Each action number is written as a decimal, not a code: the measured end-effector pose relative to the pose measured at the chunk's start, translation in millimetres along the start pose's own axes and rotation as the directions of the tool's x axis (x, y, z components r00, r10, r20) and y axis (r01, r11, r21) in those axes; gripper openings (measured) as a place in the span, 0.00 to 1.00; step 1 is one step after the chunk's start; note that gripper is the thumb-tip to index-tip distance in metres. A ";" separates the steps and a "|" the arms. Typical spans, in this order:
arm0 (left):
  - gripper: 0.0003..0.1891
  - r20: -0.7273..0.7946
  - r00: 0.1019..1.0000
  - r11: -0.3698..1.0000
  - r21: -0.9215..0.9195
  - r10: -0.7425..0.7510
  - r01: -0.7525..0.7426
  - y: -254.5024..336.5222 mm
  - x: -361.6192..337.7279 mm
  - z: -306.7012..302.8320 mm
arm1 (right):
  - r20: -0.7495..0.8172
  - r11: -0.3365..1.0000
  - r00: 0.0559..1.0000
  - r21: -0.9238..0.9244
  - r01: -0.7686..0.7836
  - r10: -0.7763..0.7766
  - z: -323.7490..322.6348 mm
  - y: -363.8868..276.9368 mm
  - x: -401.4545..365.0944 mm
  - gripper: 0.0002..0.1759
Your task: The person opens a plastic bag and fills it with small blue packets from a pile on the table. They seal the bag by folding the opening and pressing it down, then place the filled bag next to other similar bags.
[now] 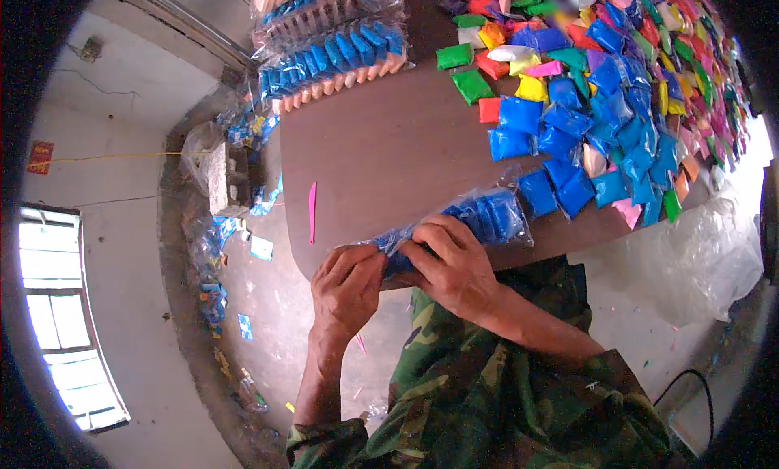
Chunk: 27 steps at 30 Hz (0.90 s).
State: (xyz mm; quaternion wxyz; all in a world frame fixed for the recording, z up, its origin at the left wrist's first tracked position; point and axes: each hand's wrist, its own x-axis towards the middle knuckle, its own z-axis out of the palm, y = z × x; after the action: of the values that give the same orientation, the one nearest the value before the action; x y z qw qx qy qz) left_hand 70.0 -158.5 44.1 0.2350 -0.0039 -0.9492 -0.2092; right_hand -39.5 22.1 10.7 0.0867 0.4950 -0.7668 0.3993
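Clear bag of blue pkts (480, 220) lies at the near edge of the brown table (389, 144), its open end twisted and sticking out past the edge toward the person, both hands on it. Table takes up most of the upper view; bare wood in the middle. Far right of it, a big loose pile of small packets (604, 71) in many colours: blue mostly on the near side, w/ green, yellow, red, pink and white further back, and a few blue ones just beside the bag. Camo jacket (503, 396) fills the bottom centre. Crumpled plastic sheet (714, 258) lies on the floor to the right, below the table edge. At the far left corner of the table, filled bags (333, 55) lie side by side, each w/ rows of blue and pinkish pkts. Floor left of the table has scattered blue scraps (215, 258). R hand (453, 268) is laid over the bag's near end, fingers curled down onto the plastic and gripping it. L hand (347, 289) is closed tight around the twisted tail of the bag, right up against the R hand, knuckles touching. Pink stick (312, 212), thin and flat on the wood, sits well apart to the left of the bag.
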 end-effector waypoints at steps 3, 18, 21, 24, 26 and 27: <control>0.12 0.041 0.999 1.000 0.021 0.001 -0.002 5.1 -0.5 -3.0 | -0.016 1.000 1.000 0.011 0.008 -0.008 -1.4 -0.5 -0.7 0.22; 0.20 0.158 0.987 0.998 0.058 -0.001 -0.009 9.5 -5.7 -5.8 | 0.050 0.983 0.992 0.148 0.111 -0.119 -26.2 -1.4 -7.5 0.28; 0.19 0.143 0.990 0.999 0.043 -0.008 0.002 6.9 -8.1 -4.3 | -0.080 0.987 0.986 0.049 0.152 -0.148 -55.7 17.0 -11.1 0.30; 0.18 0.128 0.991 0.999 0.034 -0.027 0.023 7.2 -9.4 -2.6 | -0.085 0.965 0.994 -0.251 -0.082 0.063 -107.0 27.3 18.5 0.26; 0.17 0.119 0.992 0.999 0.026 -0.035 0.032 10.4 -4.3 -1.7 | -0.012 0.975 0.997 -0.208 -0.080 0.080 -113.1 48.1 22.6 0.26; 0.18 0.129 0.991 0.999 0.029 -0.044 0.041 11.6 -2.8 -2.1 | 0.027 0.979 0.996 -0.186 -0.080 0.087 -114.3 57.7 22.0 0.25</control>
State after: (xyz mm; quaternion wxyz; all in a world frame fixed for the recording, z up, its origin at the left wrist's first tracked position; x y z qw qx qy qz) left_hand 74.7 -148.5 49.1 0.1681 0.0058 -0.9650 -0.2012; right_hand -128.2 97.8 68.1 0.1021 0.4591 -0.8221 0.3209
